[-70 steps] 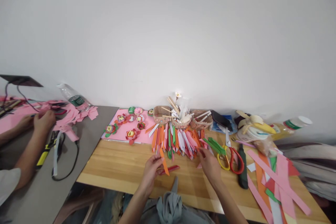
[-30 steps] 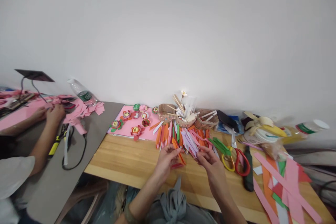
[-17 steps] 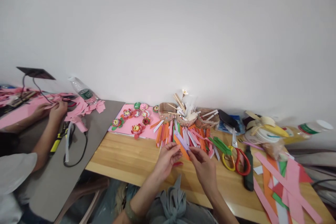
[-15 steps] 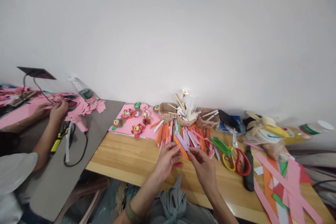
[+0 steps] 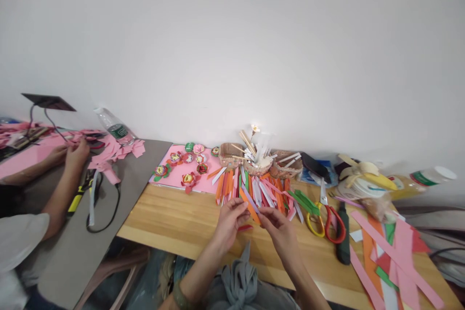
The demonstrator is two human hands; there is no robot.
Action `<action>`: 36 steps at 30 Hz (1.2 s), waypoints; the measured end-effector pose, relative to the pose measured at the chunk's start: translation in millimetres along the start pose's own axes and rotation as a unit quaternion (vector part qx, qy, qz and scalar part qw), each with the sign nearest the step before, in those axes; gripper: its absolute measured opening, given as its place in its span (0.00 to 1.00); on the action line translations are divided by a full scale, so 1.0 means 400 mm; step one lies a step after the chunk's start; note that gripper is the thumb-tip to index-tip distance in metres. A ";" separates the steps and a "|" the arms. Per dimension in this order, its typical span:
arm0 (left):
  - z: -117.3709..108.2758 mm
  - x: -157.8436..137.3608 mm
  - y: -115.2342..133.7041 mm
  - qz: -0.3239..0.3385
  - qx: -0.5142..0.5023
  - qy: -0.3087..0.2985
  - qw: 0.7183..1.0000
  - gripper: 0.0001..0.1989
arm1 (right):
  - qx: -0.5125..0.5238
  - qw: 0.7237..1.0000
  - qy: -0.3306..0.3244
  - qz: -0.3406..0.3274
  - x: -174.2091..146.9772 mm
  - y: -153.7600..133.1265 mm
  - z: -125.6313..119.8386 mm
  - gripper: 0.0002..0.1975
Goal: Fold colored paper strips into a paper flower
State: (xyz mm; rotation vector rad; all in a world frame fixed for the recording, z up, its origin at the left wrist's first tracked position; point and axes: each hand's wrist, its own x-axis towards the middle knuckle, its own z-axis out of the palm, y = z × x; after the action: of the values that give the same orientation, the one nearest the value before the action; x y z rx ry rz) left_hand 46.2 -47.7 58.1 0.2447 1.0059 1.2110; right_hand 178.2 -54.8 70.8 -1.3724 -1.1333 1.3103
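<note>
Over the front of the wooden table (image 5: 170,220), I hold paper strips in front of me with both hands. An orange paper strip (image 5: 250,208) slants down to the right, with a purple paper strip (image 5: 250,197) along its upper right side. My left hand (image 5: 230,220) pinches the left edge of the orange strip. The fingers of my right hand (image 5: 278,227) are closed at the lower right end of the strips. Whether the two colours are joined cannot be made out. A small red paper piece (image 5: 245,227) lies just below the strips.
Behind my hands lie many coloured strips (image 5: 227,186) before small baskets (image 5: 230,153). Paper flowers rest on a pink sheet (image 5: 181,174) at left. Scissors (image 5: 336,225), a dark green tool (image 5: 342,242) and pink strips (image 5: 403,261) lie right. A co-worker's hands (image 5: 74,157) work far left.
The strips between my hands have turned, so the purple looks narrower and more orange shows. My hands stay almost in place. The whole view has shifted slightly.
</note>
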 end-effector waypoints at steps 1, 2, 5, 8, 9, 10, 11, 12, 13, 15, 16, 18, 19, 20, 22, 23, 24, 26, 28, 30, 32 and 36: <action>0.000 0.000 0.001 0.001 0.000 0.001 1.000 0.13 | -0.001 1.000 -0.003 0.000 0.000 -0.001 0.000 0.14; 0.001 0.000 0.001 0.002 -0.001 0.003 1.000 0.13 | -0.002 1.000 -0.005 0.001 -0.001 -0.002 0.000 0.14; 0.003 -0.001 0.005 0.007 -0.002 0.011 1.000 0.13 | -0.008 1.000 -0.012 0.000 -0.002 -0.003 -0.002 0.13; 0.005 -0.002 0.008 0.015 -0.004 0.018 1.000 0.14 | -0.015 1.000 -0.027 -0.003 -0.005 -0.003 -0.002 0.12; 0.006 -0.002 0.009 0.017 -0.004 0.018 1.000 0.14 | -0.018 0.999 -0.033 -0.003 -0.005 -0.004 -0.002 0.11; 0.006 -0.002 0.009 0.018 -0.003 0.018 1.000 0.15 | -0.021 0.999 -0.038 -0.002 -0.005 -0.004 -0.002 0.11; 0.006 -0.002 0.009 0.018 -0.003 0.018 1.000 0.15 | -0.023 0.999 -0.043 -0.001 -0.005 -0.005 -0.001 0.11; 0.006 -0.003 0.009 0.017 -0.002 0.017 1.000 0.15 | -0.026 0.998 -0.049 0.001 -0.005 -0.006 -0.001 0.10; 0.006 -0.003 0.010 0.015 -0.001 0.016 1.000 0.15 | -0.028 0.998 -0.054 0.004 -0.004 -0.006 0.000 0.10; 0.005 -0.003 0.010 0.012 0.002 0.015 1.000 0.15 | -0.030 0.998 -0.063 0.010 -0.001 -0.005 0.000 0.11; 0.005 -0.003 0.010 0.012 0.004 0.014 1.000 0.15 | -0.031 0.997 -0.067 0.013 0.001 -0.004 0.000 0.11; 0.006 -0.004 0.011 0.011 0.006 0.012 1.000 0.15 | -0.029 0.996 -0.076 0.020 0.004 -0.001 0.000 0.12; 0.007 -0.005 0.011 0.012 0.007 0.010 1.000 0.15 | -0.028 0.996 -0.082 0.023 0.005 0.001 -0.001 0.13; 0.007 -0.005 0.010 0.012 0.009 0.009 1.000 0.15 | -0.026 0.995 -0.089 0.026 0.006 0.003 -0.001 0.13; 0.007 -0.006 0.009 0.013 0.012 0.006 1.000 0.15 | -0.022 0.994 -0.104 0.029 0.007 0.005 -0.002 0.12; 0.007 -0.006 0.008 0.013 0.014 0.005 1.000 0.15 | -0.021 0.993 -0.111 0.030 0.008 0.005 -0.002 0.12; 0.007 -0.006 0.007 0.013 0.016 0.005 1.000 0.15 | -0.019 0.992 -0.118 0.031 0.008 0.005 -0.002 0.11; 0.007 -0.006 0.005 0.011 0.021 0.003 1.000 0.15 | -0.018 0.991 -0.131 0.033 0.009 0.005 -0.002 0.11; 0.007 -0.007 0.005 0.008 0.026 -0.002 1.000 0.15 | -0.015 0.989 -0.140 0.035 0.011 0.004 -0.002 0.10; 0.007 -0.008 0.006 0.006 0.029 -0.007 1.000 0.15 | -0.014 0.989 -0.143 0.036 0.012 0.004 -0.003 0.10; 0.007 -0.009 0.007 0.004 0.031 -0.011 0.999 0.16 | -0.014 0.989 -0.143 0.039 0.013 0.003 -0.003 0.10; 0.003 -0.008 0.007 -0.003 0.029 -0.019 0.999 0.16 | -0.019 0.988 -0.144 0.043 0.014 0.000 -0.005 0.09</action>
State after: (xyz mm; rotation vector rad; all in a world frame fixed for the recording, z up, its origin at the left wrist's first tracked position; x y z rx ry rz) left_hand 45.2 -49.0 62.3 0.3085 1.0098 1.1685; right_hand 180.2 -49.3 69.7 -1.2994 -1.3075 1.5948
